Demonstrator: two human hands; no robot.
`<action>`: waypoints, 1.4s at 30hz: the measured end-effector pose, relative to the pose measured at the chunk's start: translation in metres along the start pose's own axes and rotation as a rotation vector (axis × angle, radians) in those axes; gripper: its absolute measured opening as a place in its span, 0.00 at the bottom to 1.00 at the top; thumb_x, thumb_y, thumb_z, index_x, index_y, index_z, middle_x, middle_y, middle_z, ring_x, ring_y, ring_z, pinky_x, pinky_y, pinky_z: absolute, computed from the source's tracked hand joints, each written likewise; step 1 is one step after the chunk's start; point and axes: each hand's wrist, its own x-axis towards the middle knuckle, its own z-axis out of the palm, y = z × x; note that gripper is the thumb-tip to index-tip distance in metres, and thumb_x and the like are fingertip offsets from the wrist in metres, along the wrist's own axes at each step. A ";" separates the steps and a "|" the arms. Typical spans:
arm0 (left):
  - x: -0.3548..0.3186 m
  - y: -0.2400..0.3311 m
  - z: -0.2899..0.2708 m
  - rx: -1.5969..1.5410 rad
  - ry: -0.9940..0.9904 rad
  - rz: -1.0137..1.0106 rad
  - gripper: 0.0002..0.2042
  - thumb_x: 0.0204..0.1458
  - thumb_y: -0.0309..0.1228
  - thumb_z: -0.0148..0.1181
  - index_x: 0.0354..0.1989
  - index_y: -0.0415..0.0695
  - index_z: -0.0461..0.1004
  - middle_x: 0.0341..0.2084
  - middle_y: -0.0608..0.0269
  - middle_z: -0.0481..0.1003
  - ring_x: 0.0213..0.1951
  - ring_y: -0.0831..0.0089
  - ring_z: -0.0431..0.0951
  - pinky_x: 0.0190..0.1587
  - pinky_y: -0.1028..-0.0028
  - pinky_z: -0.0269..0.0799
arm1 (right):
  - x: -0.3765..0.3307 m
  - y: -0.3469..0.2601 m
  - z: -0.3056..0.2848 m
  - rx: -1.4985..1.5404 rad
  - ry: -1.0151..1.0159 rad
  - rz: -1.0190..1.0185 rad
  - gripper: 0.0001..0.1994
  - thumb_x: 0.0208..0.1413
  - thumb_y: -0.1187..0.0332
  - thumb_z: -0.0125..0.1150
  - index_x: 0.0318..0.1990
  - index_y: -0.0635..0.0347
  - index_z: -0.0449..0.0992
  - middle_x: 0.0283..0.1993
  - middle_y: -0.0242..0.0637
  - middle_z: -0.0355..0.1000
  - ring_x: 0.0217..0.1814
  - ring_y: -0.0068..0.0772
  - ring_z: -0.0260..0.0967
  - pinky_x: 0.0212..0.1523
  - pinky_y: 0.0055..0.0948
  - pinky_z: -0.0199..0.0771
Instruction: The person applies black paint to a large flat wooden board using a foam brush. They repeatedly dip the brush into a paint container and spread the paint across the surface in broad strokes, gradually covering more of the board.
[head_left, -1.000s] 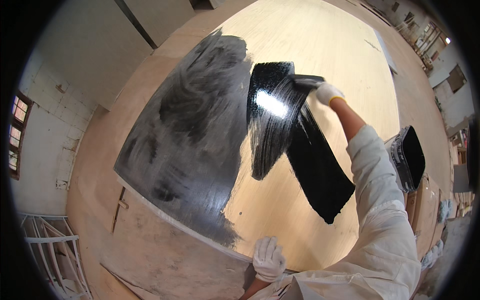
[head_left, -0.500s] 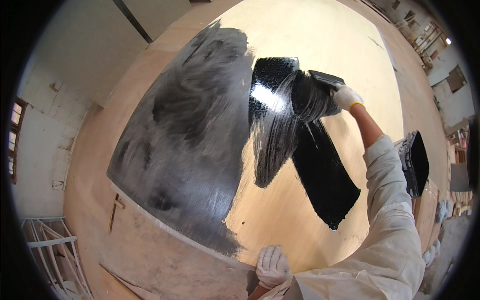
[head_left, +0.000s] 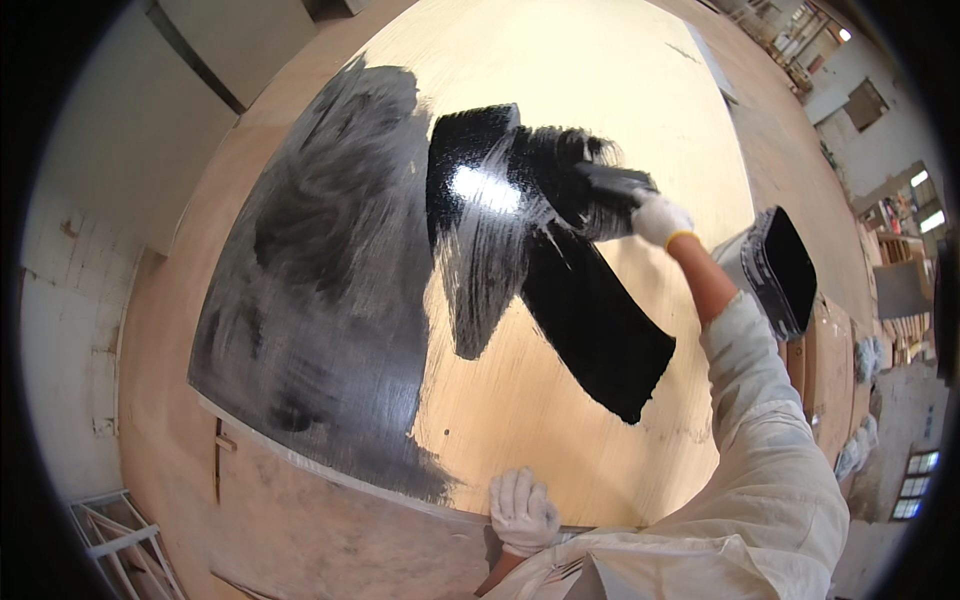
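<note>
A large pale wooden board (head_left: 570,450) lies before me, partly coated in black paint (head_left: 600,310). My right hand (head_left: 662,220), in a white glove, grips a wide flat paintbrush (head_left: 618,182) and holds it against the wet black area on the right side of the board. Its handle is mostly hidden inside the glove. At the board's near edge my left hand (head_left: 524,512), gloved too, rests with its fingers laid out flat on the surface and holds nothing.
A squarish bucket (head_left: 745,262) with a dark, paint-smeared rim stands just beyond the board's right edge. Thinner greyish-black coating (head_left: 330,260) covers the board's left part. A metal frame (head_left: 125,540) stands at the lower left, near the wall.
The brush has swept a little down and left over the black paint, widening the streaked patch. My left hand stays at the near edge. The whole view has shifted, bringing more of the bucket in.
</note>
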 end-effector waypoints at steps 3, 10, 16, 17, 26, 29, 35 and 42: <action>-0.004 -0.006 0.001 0.016 0.044 -0.031 0.13 0.41 0.22 0.62 0.38 0.38 0.73 0.44 0.41 0.78 0.43 0.42 0.79 0.44 0.43 0.73 | -0.123 -0.053 -0.029 -0.034 -0.237 -0.061 0.27 0.67 0.60 0.57 0.73 0.40 0.72 0.50 0.59 0.83 0.52 0.65 0.83 0.56 0.57 0.82; -0.018 -0.002 0.011 -0.009 0.040 0.017 0.12 0.45 0.21 0.63 0.41 0.39 0.76 0.49 0.43 0.79 0.53 0.41 0.78 0.56 0.38 0.74 | -0.034 0.013 -0.016 0.012 -0.106 0.076 0.16 0.71 0.65 0.53 0.61 0.54 0.78 0.58 0.52 0.83 0.59 0.61 0.81 0.55 0.57 0.83; -0.036 -0.007 0.020 0.070 0.060 -0.087 0.12 0.47 0.23 0.63 0.41 0.43 0.78 0.55 0.47 0.80 0.60 0.42 0.78 0.66 0.37 0.71 | -0.079 -0.076 -0.042 -0.067 -0.349 -0.074 0.30 0.66 0.60 0.56 0.77 0.39 0.68 0.68 0.51 0.78 0.71 0.55 0.76 0.68 0.51 0.77; -0.036 -0.004 0.020 0.056 0.057 -0.096 0.13 0.45 0.22 0.63 0.42 0.44 0.78 0.55 0.48 0.80 0.61 0.42 0.77 0.67 0.37 0.71 | -0.068 -0.060 -0.041 -0.064 -0.299 -0.054 0.30 0.66 0.61 0.56 0.77 0.40 0.68 0.69 0.49 0.78 0.72 0.54 0.75 0.69 0.50 0.77; -0.028 0.000 0.017 0.061 0.027 -0.083 0.02 0.58 0.28 0.63 0.35 0.45 0.79 0.49 0.51 0.84 0.56 0.48 0.83 0.64 0.43 0.75 | 0.146 -0.070 -0.004 -0.142 -0.152 -0.041 0.23 0.69 0.63 0.54 0.69 0.53 0.77 0.69 0.45 0.79 0.70 0.57 0.77 0.67 0.55 0.80; -0.054 -0.013 0.038 0.071 0.005 -0.089 0.02 0.59 0.29 0.63 0.34 0.47 0.79 0.50 0.55 0.85 0.58 0.51 0.82 0.65 0.46 0.76 | 0.185 -0.132 0.011 -0.178 -0.136 -0.103 0.20 0.69 0.65 0.55 0.65 0.55 0.82 0.69 0.45 0.79 0.69 0.57 0.78 0.66 0.57 0.80; -0.051 -0.015 0.037 0.161 0.036 -0.036 0.01 0.59 0.30 0.63 0.36 0.52 0.80 0.55 0.60 0.84 0.58 0.56 0.82 0.66 0.51 0.76 | 0.213 -0.224 0.004 -0.255 -0.233 -0.274 0.20 0.65 0.65 0.58 0.62 0.54 0.85 0.65 0.45 0.82 0.65 0.56 0.82 0.54 0.66 0.82; -0.090 -0.024 0.059 0.065 -0.065 -0.152 0.05 0.63 0.32 0.58 0.41 0.49 0.79 0.52 0.60 0.82 0.56 0.57 0.81 0.51 0.52 0.79 | 0.152 -0.262 -0.044 -0.099 -0.152 -0.438 0.20 0.63 0.68 0.55 0.59 0.60 0.86 0.66 0.51 0.80 0.66 0.60 0.80 0.62 0.57 0.82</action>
